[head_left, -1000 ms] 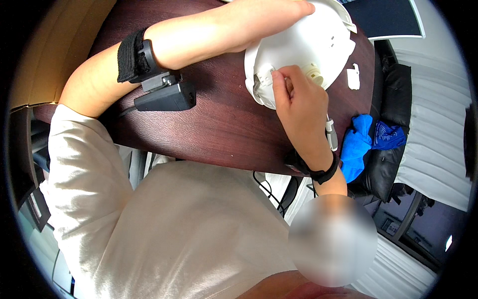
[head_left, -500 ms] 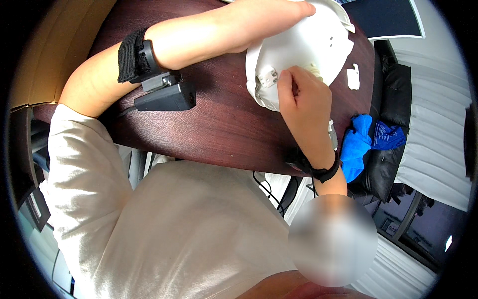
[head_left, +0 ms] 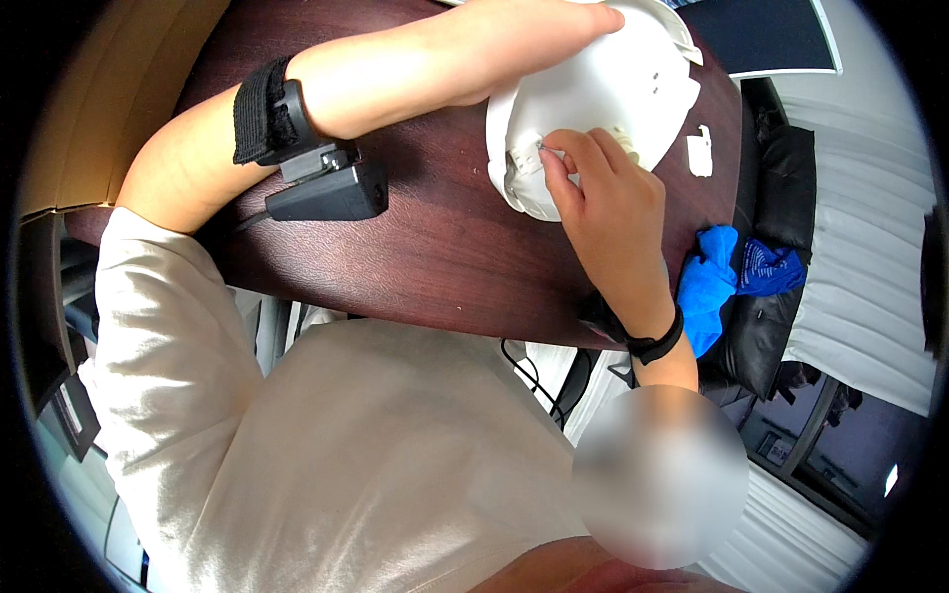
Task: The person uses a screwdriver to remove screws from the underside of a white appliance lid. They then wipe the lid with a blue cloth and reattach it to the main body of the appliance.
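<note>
Item, white plastic shell [head_left: 633, 99]: lies open side up at the far right part of the dark wood-grain bench [head_left: 425, 257]. Item, my left hand [head_left: 529, 40]: laid over the shell's far-left edge, thumb extended onto its inner face; the other fingers are hidden, so I cannot tell how far closed this grip is. Item, my right hand [head_left: 618, 212]: over the shell's near side, thumb and index finger drawn together in a pinch, this grip closed on a tiny piece [head_left: 541, 147] too small for me to identify, beside the pale fitting [head_left: 526, 160] at the shell's left end. Item, small white plastic part [head_left: 700, 153]: loose on the bench, right of the shell, apart from it. Item, bright blue cloth [head_left: 708, 282]: beyond the bench's right edge, on black padded seating [head_left: 788, 193].
</note>
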The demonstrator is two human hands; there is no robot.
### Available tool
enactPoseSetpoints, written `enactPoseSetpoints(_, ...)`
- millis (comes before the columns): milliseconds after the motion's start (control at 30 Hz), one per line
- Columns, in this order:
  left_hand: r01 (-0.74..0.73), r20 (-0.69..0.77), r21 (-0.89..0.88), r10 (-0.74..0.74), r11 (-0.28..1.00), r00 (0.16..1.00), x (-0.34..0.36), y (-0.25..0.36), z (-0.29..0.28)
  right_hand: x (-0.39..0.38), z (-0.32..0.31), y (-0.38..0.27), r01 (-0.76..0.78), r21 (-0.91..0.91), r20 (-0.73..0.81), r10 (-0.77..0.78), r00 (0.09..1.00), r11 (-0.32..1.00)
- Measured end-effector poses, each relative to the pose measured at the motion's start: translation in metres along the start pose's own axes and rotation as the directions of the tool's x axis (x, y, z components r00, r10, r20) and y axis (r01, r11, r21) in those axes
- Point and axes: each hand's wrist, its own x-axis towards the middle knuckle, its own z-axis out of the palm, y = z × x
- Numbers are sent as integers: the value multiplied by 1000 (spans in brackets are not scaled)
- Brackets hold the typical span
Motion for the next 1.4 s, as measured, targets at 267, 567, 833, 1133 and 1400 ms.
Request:
enactPoseSetpoints(267, 7, -10, -23, -8, 1000, 1000, 0, -1, 2, 1, 8, -7, -61, -48, -42, 59, 997, 997)
enactPoseSetpoints(567, -1, -12, 44, 2, 999, 1000, -2, 3, 1, -2, -1, -4, -61, 10, -16, 61, 998, 998)
enactPoseSetpoints(833, -5, -13, 3, 5, 1000, 1000, -1, 1, 3, 5, 7, -3, -16, -8, 9, 16, 1000, 1000)
enactPoseSetpoints(1133, -30, 13, -32, 30, 999, 999, -1, 0, 3, 6, 0, -3, -192, 96, 66, 187, 980, 977)
enactPoseSetpoints(1400, -11, -7, 6, 11, 1000, 1000, -1, 1, 4, 5, 3, -1, -12, 10, 67, 12, 998, 1000)
